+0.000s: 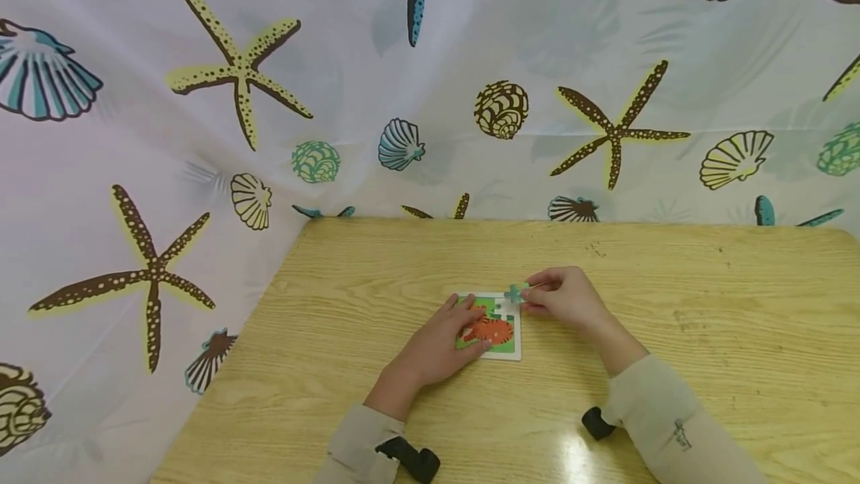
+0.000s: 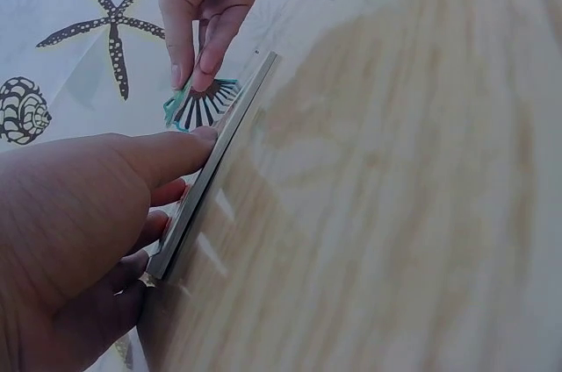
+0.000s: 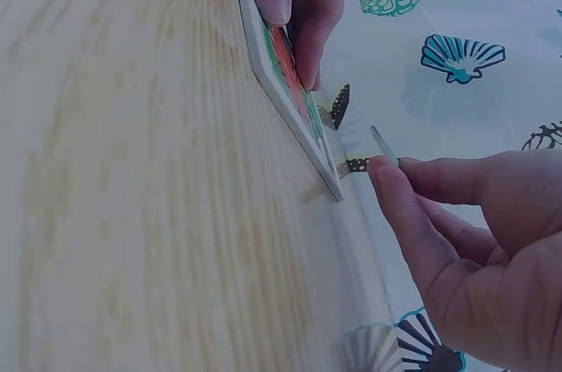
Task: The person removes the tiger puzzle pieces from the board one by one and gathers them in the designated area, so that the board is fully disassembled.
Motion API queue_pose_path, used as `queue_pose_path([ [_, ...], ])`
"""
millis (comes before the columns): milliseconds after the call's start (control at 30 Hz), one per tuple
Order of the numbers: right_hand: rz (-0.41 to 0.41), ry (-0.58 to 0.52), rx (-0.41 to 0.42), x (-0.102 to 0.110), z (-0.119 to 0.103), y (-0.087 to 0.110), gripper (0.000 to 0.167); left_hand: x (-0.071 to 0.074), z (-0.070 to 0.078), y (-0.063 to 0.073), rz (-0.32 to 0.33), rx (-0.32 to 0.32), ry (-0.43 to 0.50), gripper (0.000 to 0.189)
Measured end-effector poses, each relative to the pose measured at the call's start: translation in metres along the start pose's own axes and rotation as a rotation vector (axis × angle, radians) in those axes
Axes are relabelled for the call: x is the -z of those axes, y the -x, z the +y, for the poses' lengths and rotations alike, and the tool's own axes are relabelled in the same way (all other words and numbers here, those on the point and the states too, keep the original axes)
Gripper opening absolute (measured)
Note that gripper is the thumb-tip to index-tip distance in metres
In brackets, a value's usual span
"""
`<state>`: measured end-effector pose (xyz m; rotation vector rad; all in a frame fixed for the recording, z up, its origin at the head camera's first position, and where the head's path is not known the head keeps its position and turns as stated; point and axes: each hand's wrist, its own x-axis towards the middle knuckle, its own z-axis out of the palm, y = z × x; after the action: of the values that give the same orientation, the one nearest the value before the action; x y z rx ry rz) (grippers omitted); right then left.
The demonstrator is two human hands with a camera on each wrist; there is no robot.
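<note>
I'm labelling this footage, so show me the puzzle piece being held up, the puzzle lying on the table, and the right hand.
Puzzle piece [image 1: 515, 293]: head view, on its greenish face.
Puzzle [image 1: 496, 332]: head view, on its orange printed picture.
Right hand [image 1: 568, 299]: head view, on its back.

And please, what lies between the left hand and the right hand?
In the head view, the uncovered part of the puzzle, with a pale gap at its upper right, and the small green piece which the right hand pinches.

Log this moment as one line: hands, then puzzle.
left hand: resting on puzzle | right hand: pinching loose green piece near upper-right gap | puzzle: unfinished, on table
</note>
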<state>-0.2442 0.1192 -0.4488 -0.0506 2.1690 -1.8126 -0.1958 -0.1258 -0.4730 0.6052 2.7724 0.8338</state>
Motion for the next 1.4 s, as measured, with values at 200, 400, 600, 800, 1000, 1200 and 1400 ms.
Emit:
queue_pose_path([
  [200,0.001,-0.004,-0.029,0.002,-0.001,0.002,0.030,-0.001,0.000,0.000,0.010,-0.005,-0.001,0.059],
  [400,0.004,0.001,-0.031,0.006,-0.004,0.006,0.033,-0.001,0.000,0.000,0.010,-0.008,-0.002,0.059],
  [600,0.016,-0.003,-0.034,0.010,-0.003,0.008,0.035,0.000,0.001,0.002,0.005,-0.006,-0.006,0.059],
  [800,0.021,-0.006,-0.048,0.013,-0.001,0.011,0.034,0.002,0.003,0.003,0.011,-0.010,-0.011,0.059],
  [1000,0.011,-0.029,-0.096,0.015,0.006,0.012,0.034,0.001,0.003,0.003,0.003,-0.003,-0.002,0.059],
  [1200,0.027,-0.048,-0.108,0.015,0.011,0.009,0.035,0.001,0.001,0.003,0.015,-0.007,-0.010,0.058],
  [1400,0.034,-0.026,-0.100,0.015,0.013,0.006,0.035,0.002,0.002,0.002,0.011,-0.012,-0.010,0.059],
])
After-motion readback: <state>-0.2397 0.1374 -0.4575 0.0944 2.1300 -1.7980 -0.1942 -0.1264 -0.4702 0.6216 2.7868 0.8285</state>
